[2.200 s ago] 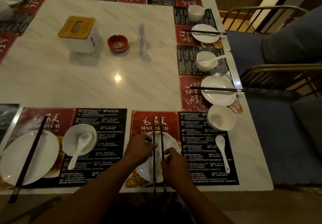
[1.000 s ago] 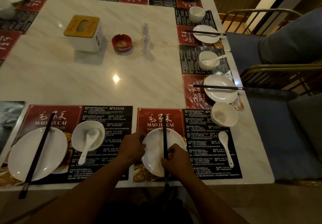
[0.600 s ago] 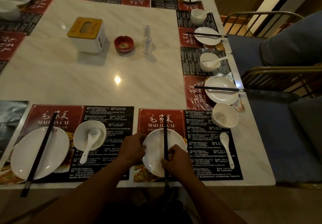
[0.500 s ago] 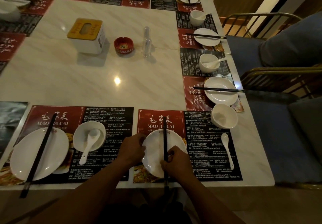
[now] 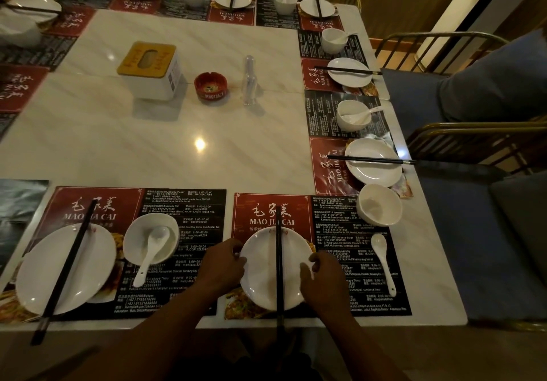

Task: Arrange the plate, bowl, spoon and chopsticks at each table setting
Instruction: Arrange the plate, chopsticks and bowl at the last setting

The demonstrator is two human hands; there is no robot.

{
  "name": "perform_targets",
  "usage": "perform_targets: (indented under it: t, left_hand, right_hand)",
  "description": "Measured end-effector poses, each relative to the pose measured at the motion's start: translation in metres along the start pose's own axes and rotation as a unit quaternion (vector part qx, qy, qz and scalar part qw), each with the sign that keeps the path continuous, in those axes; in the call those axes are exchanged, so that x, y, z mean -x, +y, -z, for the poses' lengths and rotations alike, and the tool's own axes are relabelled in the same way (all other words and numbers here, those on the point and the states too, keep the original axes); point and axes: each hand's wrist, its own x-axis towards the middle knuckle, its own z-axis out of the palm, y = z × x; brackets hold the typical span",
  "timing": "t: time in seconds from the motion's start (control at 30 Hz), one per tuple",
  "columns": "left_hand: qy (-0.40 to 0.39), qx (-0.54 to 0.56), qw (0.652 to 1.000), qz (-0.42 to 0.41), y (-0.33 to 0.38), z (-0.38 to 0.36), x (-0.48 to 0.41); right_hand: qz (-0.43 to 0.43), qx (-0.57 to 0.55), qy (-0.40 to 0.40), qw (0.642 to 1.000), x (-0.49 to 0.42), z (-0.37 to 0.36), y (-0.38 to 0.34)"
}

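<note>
A white plate [image 5: 260,274] lies on the red and black placemat [image 5: 334,229] in front of me. A pair of black chopsticks [image 5: 278,250] lies straight across its middle, the near ends past the table edge. My left hand [image 5: 222,265] grips the plate's left rim. My right hand [image 5: 321,280] holds the right rim with curled fingers. An empty white bowl [image 5: 379,204] stands at the mat's far right corner. A white spoon [image 5: 384,262] lies on the mat, right of the plate.
To the left is a setting with a plate [image 5: 88,265], chopsticks [image 5: 63,271] and a bowl [image 5: 139,238] holding a spoon. More settings line the right and far edges. A tissue box [image 5: 151,69], red ashtray [image 5: 210,86] and clear bottle [image 5: 250,80] stand mid-table. Chairs [image 5: 473,143] are at right.
The two chopsticks were brought together on the plate's middle. My right hand has let go of them and moved to the plate's right rim. My left hand stays on the left rim.
</note>
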Motion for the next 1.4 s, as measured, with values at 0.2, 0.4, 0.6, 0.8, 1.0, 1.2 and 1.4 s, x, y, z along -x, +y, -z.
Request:
perform_targets:
  t: [0.2, 0.4, 0.6, 0.8, 1.0, 1.2, 1.4]
  left_hand:
    - [0.001, 0.017, 1.0, 0.02, -0.003, -0.002, 0.002]
    - [0.005, 0.003, 1.0, 0.021, 0.0, -0.001, 0.005]
    - [0.006, -0.003, 0.999, 0.036, 0.004, 0.0, 0.006]
    - [0.009, -0.009, 0.998, 0.054, 0.005, 0.001, 0.005]
    - [0.088, -0.036, 0.994, 0.059, 0.025, 0.001, 0.003]
    - [0.153, -0.04, 0.987, -0.031, 0.1, -0.026, -0.005]
    - [0.143, 0.03, 0.987, -0.064, 0.172, -0.073, -0.001]
  right_hand:
    - [-0.055, -0.047, -0.064, 0.995, -0.01, 0.008, 0.021]
    - [-0.065, -0.051, -0.071, 0.994, -0.014, 0.009, 0.022]
    - [-0.063, -0.043, -0.082, 0.994, -0.017, 0.013, 0.023]
    - [-0.057, -0.06, -0.123, 0.989, -0.023, 0.028, 0.023]
    - [-0.067, -0.068, 0.121, 0.988, -0.074, 0.108, 0.049]
    - [-0.187, -0.112, 0.055, 0.974, -0.155, 0.172, 0.103]
    - [-0.09, -0.081, -0.044, 0.992, -0.184, 0.168, 0.109]
